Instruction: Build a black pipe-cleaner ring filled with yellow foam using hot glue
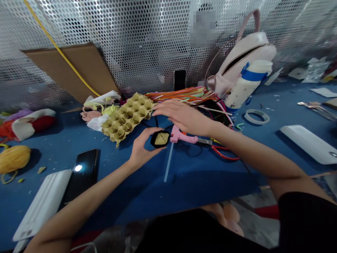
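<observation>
My left hand [140, 147] curls its thumb and fingers around a small black-rimmed cup [161, 139] with a tan, rough inside. My right hand [181, 114] is stretched out palm down, its fingers extended toward the right end of the egg carton [127, 117]; what lies under the palm is hidden. Just below that hand lies a pink glue gun [184, 136], with a clear glue stick [169, 162] sticking out toward me. Red-handled scissors [225, 153] rest to its right. Behind my right hand is a bundle of coloured pipe cleaners [181, 94].
At left are yellow yarn [14, 159], a white power bank [43, 200] and a black phone [81, 172] with its light on. At right stand a bottle [244, 86] and a pale bag [244, 52], near a tape roll [257, 117] and a white case [310, 144]. Cardboard [73, 72] leans behind.
</observation>
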Demonstrator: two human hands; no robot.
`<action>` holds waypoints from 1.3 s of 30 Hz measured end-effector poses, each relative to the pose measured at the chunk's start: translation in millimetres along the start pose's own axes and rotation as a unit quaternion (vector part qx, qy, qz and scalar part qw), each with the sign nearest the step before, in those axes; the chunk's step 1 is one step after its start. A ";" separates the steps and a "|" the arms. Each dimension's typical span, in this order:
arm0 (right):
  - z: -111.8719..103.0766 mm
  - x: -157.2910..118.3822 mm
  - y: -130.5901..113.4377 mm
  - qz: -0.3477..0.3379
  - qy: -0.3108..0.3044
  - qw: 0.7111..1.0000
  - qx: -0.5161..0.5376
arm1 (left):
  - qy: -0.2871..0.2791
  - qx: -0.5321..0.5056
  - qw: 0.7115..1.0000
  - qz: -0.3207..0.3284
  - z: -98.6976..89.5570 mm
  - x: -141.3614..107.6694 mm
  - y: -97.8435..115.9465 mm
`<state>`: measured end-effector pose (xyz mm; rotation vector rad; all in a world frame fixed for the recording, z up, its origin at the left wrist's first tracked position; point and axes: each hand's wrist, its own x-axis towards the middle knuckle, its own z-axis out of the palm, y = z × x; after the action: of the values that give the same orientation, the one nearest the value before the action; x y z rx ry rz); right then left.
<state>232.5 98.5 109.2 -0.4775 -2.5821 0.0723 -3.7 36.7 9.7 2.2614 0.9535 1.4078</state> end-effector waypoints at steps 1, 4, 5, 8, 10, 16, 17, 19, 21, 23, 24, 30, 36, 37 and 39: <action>3.3 7.0 3.1 -0.026 -0.025 0.999 0.018 | -0.012 0.007 1.000 0.010 -0.3 0.0 1.5; 11.7 20.0 14.2 -0.056 -0.082 0.994 0.049 | -0.031 0.022 0.999 0.026 -1.8 0.4 3.9; 12.4 21.7 17.6 -0.057 -0.089 0.993 0.056 | -0.032 0.023 0.999 0.025 -2.2 0.5 3.6; 7.3 20.7 24.6 -0.050 -0.080 0.992 0.085 | -0.031 0.019 0.999 0.014 -2.6 0.1 0.0; 0.9 16.7 26.4 -0.034 -0.054 0.991 0.120 | -0.018 0.013 1.000 0.012 -2.2 -0.8 -3.8; -8.5 2.8 23.2 0.030 -0.001 0.978 0.205 | 0.031 -0.002 0.999 -0.014 -0.8 -1.2 -11.6; -8.2 0.6 21.9 0.049 0.011 0.975 0.217 | 0.037 -0.007 0.999 -0.024 -0.7 -1.0 -12.2; -7.2 -3.5 19.1 0.092 0.035 0.965 0.243 | 0.047 -0.014 0.998 -0.044 -0.4 -0.6 -13.0; -6.6 -6.8 16.2 0.130 0.049 0.954 0.265 | 0.053 -0.018 0.997 -0.058 -0.2 -0.6 -13.7; -6.5 -8.9 13.5 0.150 0.048 0.948 0.276 | 0.055 -0.024 0.996 -0.068 -0.5 -0.6 -14.2; -6.5 -9.7 12.4 0.153 0.046 0.947 0.279 | 0.057 -0.027 0.996 -0.071 -0.7 -0.4 -14.3; -0.6 -14.5 12.7 0.153 0.022 0.950 0.270 | 0.083 -0.032 0.994 -0.065 -2.3 1.6 -12.8; 4.9 -19.0 16.5 0.146 -0.001 0.951 0.272 | 0.093 -0.044 0.993 -0.065 -3.4 3.0 -11.3; 4.6 -19.2 16.5 0.144 -0.008 0.951 0.272 | 0.094 -0.045 0.992 -0.065 -3.5 3.1 -11.5; 3.6 -19.3 15.9 0.138 -0.021 0.952 0.272 | 0.096 -0.042 0.992 -0.068 -3.7 3.3 -12.2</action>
<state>251.5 106.8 94.7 -0.6169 -2.3720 0.8720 -10.6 47.5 6.7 1.9900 1.0635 1.5934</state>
